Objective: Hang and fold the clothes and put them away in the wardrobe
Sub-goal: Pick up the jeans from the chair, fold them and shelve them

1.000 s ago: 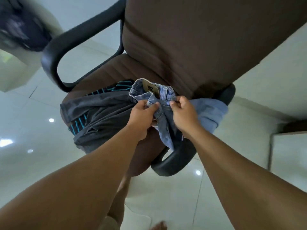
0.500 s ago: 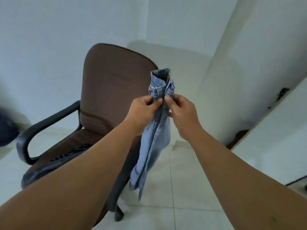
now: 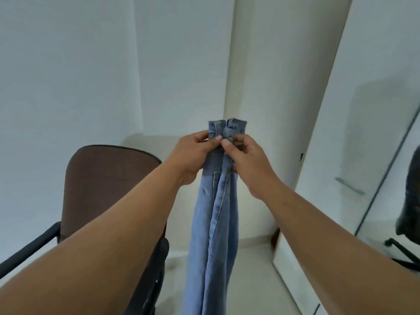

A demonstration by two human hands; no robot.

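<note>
At the far left stands a brown upholstered office chair with black armrests (image 3: 109,185), its backrest upright against the pale wall; the seat is hidden behind the person's left forearm. Just to the right of the backrest, the left hand (image 3: 193,155) is closed on the waistband edge of a pair of light blue denim jeans (image 3: 216,223), thumb on the near face and fingers curled behind the cloth. The jeans are raised in the air in front of the chest, folded lengthwise so the two halves lie together, with the waistband sticking up a little above both hands and the legs hanging straight down out of the bottom of the view. They touch neither chair nor floor as far as can be seen. The right hand (image 3: 247,162) is pinched shut on the other side of the same waistband, its thumb tip almost meeting the left thumb. Further right is a white wardrobe with a slim metal handle (image 3: 347,185), and beside it a mirrored panel (image 3: 406,201).
</note>
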